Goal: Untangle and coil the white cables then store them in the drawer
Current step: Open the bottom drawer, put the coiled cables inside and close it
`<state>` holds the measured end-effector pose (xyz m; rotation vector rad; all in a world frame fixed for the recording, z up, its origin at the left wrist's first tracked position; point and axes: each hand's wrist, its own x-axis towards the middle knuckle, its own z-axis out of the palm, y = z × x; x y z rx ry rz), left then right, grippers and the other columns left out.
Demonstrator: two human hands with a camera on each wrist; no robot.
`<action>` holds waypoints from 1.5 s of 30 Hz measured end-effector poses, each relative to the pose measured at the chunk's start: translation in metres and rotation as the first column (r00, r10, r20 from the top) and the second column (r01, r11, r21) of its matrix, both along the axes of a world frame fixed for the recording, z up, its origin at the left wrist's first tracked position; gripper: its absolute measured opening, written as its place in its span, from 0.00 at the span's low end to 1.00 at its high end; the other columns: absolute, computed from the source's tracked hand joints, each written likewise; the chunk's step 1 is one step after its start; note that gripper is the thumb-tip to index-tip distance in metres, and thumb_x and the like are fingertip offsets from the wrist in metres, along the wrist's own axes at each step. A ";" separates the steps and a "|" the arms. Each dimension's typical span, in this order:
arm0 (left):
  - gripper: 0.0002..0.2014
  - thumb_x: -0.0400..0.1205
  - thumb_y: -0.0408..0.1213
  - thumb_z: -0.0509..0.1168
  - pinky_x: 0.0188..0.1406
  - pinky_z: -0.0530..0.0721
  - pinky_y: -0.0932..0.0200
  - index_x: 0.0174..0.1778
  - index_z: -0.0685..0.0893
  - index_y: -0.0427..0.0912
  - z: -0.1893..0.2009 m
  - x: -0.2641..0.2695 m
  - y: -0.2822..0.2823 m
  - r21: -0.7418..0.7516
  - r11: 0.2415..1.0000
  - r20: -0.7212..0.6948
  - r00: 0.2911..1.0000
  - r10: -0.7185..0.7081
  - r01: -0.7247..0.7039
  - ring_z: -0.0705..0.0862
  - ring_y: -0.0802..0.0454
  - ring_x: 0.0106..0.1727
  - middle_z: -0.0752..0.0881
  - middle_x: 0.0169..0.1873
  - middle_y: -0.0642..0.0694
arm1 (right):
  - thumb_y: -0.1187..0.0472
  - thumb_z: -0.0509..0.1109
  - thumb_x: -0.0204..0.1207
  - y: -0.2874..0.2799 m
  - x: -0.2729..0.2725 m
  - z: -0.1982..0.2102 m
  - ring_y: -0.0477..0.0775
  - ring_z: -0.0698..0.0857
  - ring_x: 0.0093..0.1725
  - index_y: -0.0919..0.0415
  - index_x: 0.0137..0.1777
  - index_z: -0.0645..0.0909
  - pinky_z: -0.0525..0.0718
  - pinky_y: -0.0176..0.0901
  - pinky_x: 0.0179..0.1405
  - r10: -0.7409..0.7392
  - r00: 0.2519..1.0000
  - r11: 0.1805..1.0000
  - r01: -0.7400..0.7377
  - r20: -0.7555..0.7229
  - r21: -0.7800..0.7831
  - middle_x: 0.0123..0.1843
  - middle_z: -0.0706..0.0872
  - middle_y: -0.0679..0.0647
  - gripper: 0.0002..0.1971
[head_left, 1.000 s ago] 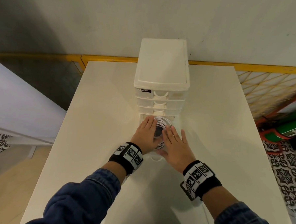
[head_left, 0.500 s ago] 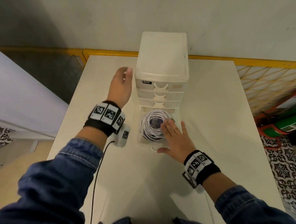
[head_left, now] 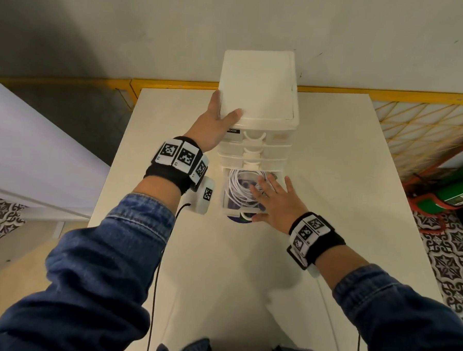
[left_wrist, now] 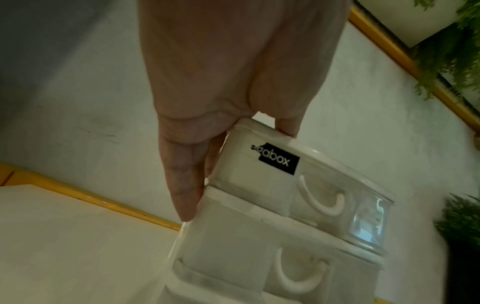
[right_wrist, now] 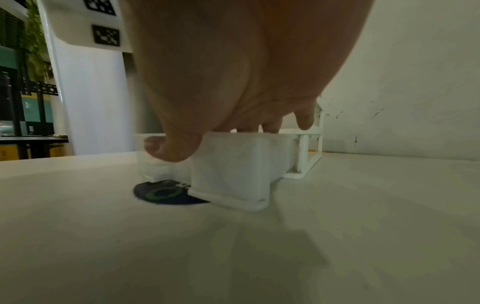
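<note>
Left hand (head_left: 214, 123) clamps thumb and fingers on the top corner of the white plastic drawer tower (head_left: 258, 96) | right hand (head_left: 274, 201) lies flat, fingers spread, on coiled white cables (head_left: 238, 186) in the open bottom drawer (right_wrist: 233, 164) | coiling done, closing left

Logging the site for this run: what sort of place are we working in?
Probably an indoor workspace or lab corner, not a home. A plain white table stands against a bare wall, a yellow mesh barrier runs behind it, and patterned floor tiles show alongside.
</note>
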<state>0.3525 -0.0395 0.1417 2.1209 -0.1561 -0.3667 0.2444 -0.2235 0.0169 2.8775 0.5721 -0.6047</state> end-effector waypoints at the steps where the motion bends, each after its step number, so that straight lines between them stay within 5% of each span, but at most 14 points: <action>1: 0.42 0.82 0.57 0.57 0.75 0.69 0.43 0.83 0.40 0.47 0.000 0.000 0.000 -0.003 1.000 -0.001 1.000 0.006 -0.006 0.65 0.48 0.79 0.54 0.84 0.49 | 0.32 0.46 0.77 -0.001 0.004 0.000 0.59 0.36 0.83 0.50 0.81 0.36 0.37 0.67 0.80 -0.002 1.000 1.000 0.002 0.001 -0.010 0.85 0.37 0.55 0.40; 6: 0.41 0.83 0.57 0.57 0.74 0.70 0.44 0.83 0.40 0.46 -0.003 0.000 -0.002 0.027 0.999 0.028 0.999 0.020 -0.021 0.64 0.47 0.80 0.53 0.84 0.48 | 0.40 0.51 0.80 -0.002 0.007 -0.004 0.60 0.45 0.84 0.57 0.82 0.46 0.43 0.62 0.80 -0.012 0.995 0.997 0.004 0.102 0.078 0.85 0.42 0.58 0.36; 11: 0.41 0.83 0.58 0.56 0.74 0.70 0.43 0.83 0.40 0.46 -0.003 0.000 -0.001 0.050 0.999 0.039 0.999 0.016 -0.018 0.64 0.46 0.80 0.54 0.84 0.47 | 0.50 0.69 0.74 -0.002 0.003 -0.010 0.67 0.72 0.74 0.65 0.74 0.70 0.63 0.59 0.77 -0.113 0.977 0.947 0.052 0.178 0.318 0.76 0.70 0.67 0.31; 17: 0.42 0.82 0.59 0.57 0.73 0.72 0.42 0.84 0.41 0.47 -0.004 0.001 -0.001 0.049 0.998 0.041 0.999 0.029 -0.031 0.67 0.45 0.78 0.57 0.83 0.47 | 0.49 0.73 0.70 0.004 0.021 -0.002 0.65 0.76 0.62 0.63 0.59 0.81 0.72 0.56 0.63 -0.334 0.906 0.882 0.203 0.259 0.426 0.59 0.80 0.62 0.22; 20: 0.42 0.82 0.59 0.57 0.72 0.72 0.42 0.84 0.42 0.47 -0.004 0.000 -0.002 0.046 0.998 0.042 0.999 0.033 -0.035 0.68 0.45 0.77 0.61 0.82 0.47 | 0.46 0.75 0.66 0.005 0.017 0.000 0.63 0.77 0.57 0.63 0.54 0.79 0.73 0.55 0.57 -0.459 0.840 0.845 0.312 0.290 0.434 0.54 0.81 0.59 0.24; 22: 0.42 0.82 0.59 0.57 0.72 0.72 0.41 0.84 0.42 0.47 -0.005 0.000 -0.001 0.042 0.998 0.050 0.998 0.034 -0.036 0.69 0.45 0.77 0.62 0.82 0.47 | 0.41 0.76 0.62 -0.002 0.011 -0.001 0.62 0.78 0.56 0.63 0.55 0.75 0.73 0.54 0.56 -0.626 0.746 0.734 0.464 0.229 0.495 0.54 0.81 0.58 0.30; 25: 0.42 0.82 0.59 0.57 0.72 0.72 0.41 0.84 0.43 0.46 -0.006 -0.001 -0.001 0.044 0.998 0.070 0.997 0.044 -0.047 0.68 0.46 0.77 0.61 0.82 0.47 | 0.37 0.79 0.55 -0.008 0.009 -0.006 0.63 0.76 0.64 0.63 0.71 0.63 0.74 0.56 0.61 -0.801 0.596 0.527 0.654 0.060 0.542 0.65 0.76 0.61 0.50; 28: 0.41 0.82 0.58 0.57 0.72 0.72 0.42 0.83 0.43 0.45 -0.004 -0.002 -0.002 0.056 0.998 0.080 0.996 0.034 -0.039 0.67 0.46 0.78 0.59 0.82 0.47 | 0.39 0.80 0.56 -0.010 0.018 -0.012 0.64 0.66 0.76 0.63 0.81 0.41 0.69 0.61 0.71 -0.783 0.620 0.508 0.692 -0.060 0.513 0.77 0.66 0.63 0.64; 31: 0.41 0.82 0.58 0.57 0.73 0.71 0.42 0.83 0.42 0.45 -0.002 -0.001 0.000 0.061 0.998 0.076 0.997 0.020 -0.024 0.66 0.46 0.79 0.57 0.83 0.47 | 0.45 0.82 0.56 -0.014 0.032 -0.020 0.62 0.65 0.78 0.58 0.81 0.46 0.67 0.62 0.75 -0.754 0.637 0.436 0.668 -0.160 0.604 0.79 0.67 0.59 0.60; 34: 0.41 0.82 0.59 0.56 0.73 0.71 0.42 0.83 0.42 0.46 -0.002 -0.001 0.000 0.069 0.997 0.078 0.997 0.014 -0.020 0.65 0.46 0.79 0.57 0.83 0.47 | 0.48 0.81 0.58 -0.011 0.043 -0.019 0.65 0.79 0.65 0.56 0.73 0.62 0.78 0.61 0.64 -0.750 0.631 0.384 0.659 -0.198 0.647 0.65 0.82 0.59 0.46; 38: 0.41 0.82 0.59 0.57 0.73 0.71 0.42 0.83 0.42 0.46 -0.004 0.000 -0.001 0.068 0.998 0.077 0.997 0.011 -0.017 0.66 0.46 0.79 0.57 0.83 0.47 | 0.47 0.76 0.64 -0.004 0.054 -0.013 0.66 0.83 0.57 0.61 0.60 0.69 0.77 0.57 0.57 -0.807 0.576 0.393 0.690 -0.132 0.608 0.57 0.86 0.60 0.30; 45: 0.42 0.81 0.60 0.57 0.73 0.71 0.41 0.83 0.43 0.46 -0.006 0.001 -0.001 0.046 0.999 0.073 0.997 0.022 -0.025 0.66 0.46 0.79 0.59 0.83 0.48 | 0.48 0.78 0.64 -0.009 0.059 -0.012 0.67 0.84 0.56 0.62 0.58 0.69 0.80 0.58 0.54 -0.803 0.574 0.378 0.700 -0.163 0.605 0.55 0.86 0.62 0.30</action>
